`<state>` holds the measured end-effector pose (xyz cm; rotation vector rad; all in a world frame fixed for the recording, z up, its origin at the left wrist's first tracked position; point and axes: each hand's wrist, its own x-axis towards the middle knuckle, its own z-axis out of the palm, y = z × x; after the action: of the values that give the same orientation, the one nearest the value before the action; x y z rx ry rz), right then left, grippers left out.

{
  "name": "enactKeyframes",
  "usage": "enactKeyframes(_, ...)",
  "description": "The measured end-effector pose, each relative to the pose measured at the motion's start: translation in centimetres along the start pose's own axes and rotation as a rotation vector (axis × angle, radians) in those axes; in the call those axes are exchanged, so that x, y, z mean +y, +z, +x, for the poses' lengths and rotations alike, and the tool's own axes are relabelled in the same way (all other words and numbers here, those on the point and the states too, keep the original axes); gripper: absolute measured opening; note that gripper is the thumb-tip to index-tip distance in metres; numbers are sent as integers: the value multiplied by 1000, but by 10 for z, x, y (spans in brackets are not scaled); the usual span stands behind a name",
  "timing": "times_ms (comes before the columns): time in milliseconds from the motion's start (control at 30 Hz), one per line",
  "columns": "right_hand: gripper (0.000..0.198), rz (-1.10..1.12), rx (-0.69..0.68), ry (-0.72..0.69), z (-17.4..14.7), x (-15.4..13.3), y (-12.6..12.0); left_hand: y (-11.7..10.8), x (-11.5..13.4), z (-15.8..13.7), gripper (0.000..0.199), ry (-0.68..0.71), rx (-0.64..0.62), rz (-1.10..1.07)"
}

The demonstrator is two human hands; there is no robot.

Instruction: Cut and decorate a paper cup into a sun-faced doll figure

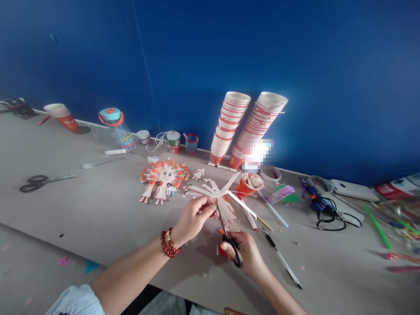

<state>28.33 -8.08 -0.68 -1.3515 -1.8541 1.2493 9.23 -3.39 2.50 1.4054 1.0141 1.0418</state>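
My left hand (198,215) is closed, pinching a paper cup cut into strips (215,190), its white strips spreading outward from a middle. Black-handled scissors (235,253) are in my right hand (246,251), thumb and fingers in the loops. Their blades point up and away, reaching the paper beside my left fingertips; whether they are closed on it I cannot tell. Beneath the strips lies a paper figure cutout (228,214) with red outlines, partly hidden. Left of my hands are finished-looking paper dolls (166,177) with orange-and-white strip hair and a drawn face.
Two tall stacks of paper cups (230,124) stand by the blue wall. An orange cup (248,184) holds scraps. A pen (285,264) lies right of my right hand, a glue gun (320,203) farther right. Another pair of scissors (34,183) and a bottle (117,129) are left.
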Motion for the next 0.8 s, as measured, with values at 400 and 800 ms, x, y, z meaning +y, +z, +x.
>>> enactKeyframes(400, 72, 65, -5, 10, 1, -1, 2, 2, -1, -2, 21, 26, 22, -12)
enactKeyframes(800, 72, -7, 42, -35, -1, -5, 1, 6, -1, -4, 22, 12, 51, -68)
